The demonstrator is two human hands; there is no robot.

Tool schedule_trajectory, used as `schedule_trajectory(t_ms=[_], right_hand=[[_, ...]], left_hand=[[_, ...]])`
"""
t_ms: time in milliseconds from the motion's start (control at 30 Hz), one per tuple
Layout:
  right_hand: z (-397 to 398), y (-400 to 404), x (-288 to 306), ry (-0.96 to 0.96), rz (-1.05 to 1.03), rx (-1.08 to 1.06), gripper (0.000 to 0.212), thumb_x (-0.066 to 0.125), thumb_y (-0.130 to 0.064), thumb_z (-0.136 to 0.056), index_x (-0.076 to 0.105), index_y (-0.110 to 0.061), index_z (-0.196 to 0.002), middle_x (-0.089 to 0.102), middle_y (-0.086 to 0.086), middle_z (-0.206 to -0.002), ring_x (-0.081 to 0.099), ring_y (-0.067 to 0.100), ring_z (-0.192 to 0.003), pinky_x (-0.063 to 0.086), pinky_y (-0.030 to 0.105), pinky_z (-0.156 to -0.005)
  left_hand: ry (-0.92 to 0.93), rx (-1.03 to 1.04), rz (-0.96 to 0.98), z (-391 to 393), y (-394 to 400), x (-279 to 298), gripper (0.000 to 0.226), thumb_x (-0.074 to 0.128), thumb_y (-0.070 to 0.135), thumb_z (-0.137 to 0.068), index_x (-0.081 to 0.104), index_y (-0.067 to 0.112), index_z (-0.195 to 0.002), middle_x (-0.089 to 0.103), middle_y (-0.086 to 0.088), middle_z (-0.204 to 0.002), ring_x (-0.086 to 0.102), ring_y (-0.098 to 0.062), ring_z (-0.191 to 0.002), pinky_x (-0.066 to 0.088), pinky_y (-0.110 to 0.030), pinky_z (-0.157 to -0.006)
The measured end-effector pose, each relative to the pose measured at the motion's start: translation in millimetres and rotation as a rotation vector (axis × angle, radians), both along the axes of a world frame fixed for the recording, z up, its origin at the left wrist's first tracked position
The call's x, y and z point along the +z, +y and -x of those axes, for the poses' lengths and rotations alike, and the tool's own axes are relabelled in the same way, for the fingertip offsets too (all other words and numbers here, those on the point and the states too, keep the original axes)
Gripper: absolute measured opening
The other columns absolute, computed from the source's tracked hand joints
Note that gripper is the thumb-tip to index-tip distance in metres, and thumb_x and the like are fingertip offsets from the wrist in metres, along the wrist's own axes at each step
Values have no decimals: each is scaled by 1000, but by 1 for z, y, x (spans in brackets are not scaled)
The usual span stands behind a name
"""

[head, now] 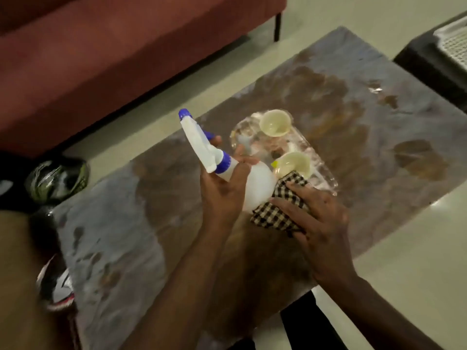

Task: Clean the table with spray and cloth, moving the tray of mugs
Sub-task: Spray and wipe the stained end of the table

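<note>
The left hand (222, 190) grips a white plastic spray bottle with blue nozzle (227, 162), long axis tilted up-left (no readable label), while the right hand's (321, 223) fingers (285, 204) clutch a black-and-cream checked cloth (278, 213).

2 bare forearms, no sleeves visible; legs perhaps in black trousers (307, 322)

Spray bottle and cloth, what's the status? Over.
Left hand grips spray bottle. Right hand holds checkered cloth. Tray with two mugs on table, unmoved.
</note>
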State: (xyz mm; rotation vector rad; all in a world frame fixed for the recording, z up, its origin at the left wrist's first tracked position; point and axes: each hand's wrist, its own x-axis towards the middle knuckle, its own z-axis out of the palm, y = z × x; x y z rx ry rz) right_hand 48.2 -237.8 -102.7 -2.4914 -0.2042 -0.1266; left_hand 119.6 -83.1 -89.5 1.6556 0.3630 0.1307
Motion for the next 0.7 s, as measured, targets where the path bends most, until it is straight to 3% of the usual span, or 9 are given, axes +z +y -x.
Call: schedule_trajectory(t_ms=[100,167,267,367,433,533,600,700], right_hand=[[19,70,9,37,-39,159,73,75,4,-60,61,-32,-122,54,5,-134,50,37,-117,41,61,-90],[33,113,8,70,-43,249,74,78,4,-59,62,-30,-122,53,5,-135,50,36,-116,40,61,-90],[57,180,-2,86,-32,372,70,78,1,-61,62,-29,-122,55,5,-134,52,36,-113,42,58,-88],[76,231,-24,82,63,426,67,81,-5,-61,63,-29,-121,57,6,-132,55,37,-103,45,56,-83],[84,256,-46,122,168,426,65,79,-10,-65,61,-33,-123,54,3,-135,54,35,-105,44,53,-85],[81,279,-83,217,285,391,63,72,-14,-74,53,-40,-128,47,-2,-142,48,32,-113,42,50,-89],[73,294,-107,265,330,413,58,65,-17,-81,49,-41,-131,43,-2,-143,46,31,-114,42,49,-90],[59,316,-130,317,431,418,51,55,-24,-89,42,-43,-134,39,-3,-143,44,30,-115,41,48,-91]], left_hand=[[41,89,52,37,77,10,22,61,10,-85,64,19,-105,76,16,-84,63,10,-104,50,-29,-97],[81,158,47,66,126,10,15,62,18,-78,71,25,-87,75,23,-81,64,12,-97,51,-31,-91],[158,249,49,114,204,2,29,63,36,-62,72,26,-88,78,9,-90,70,0,-94,56,-33,-82],[259,259,86,163,272,-21,14,60,27,-66,74,30,-67,76,-6,-86,72,-16,-91,54,-39,-89],[332,267,117,200,306,-43,21,59,13,-79,73,27,-71,74,1,-78,72,-19,-83,53,-38,-85],[430,261,280,241,332,-74,22,59,-2,-89,68,17,-96,73,4,-80,72,-24,-71,57,-34,-68],[512,263,320,256,346,-88,20,68,9,-82,68,15,-102,72,0,-77,67,-23,-64,55,-32,-62],[620,267,369,261,360,-99,19,75,32,-68,73,25,-86,65,-5,-64,59,-18,-56,50,-34,-64]])
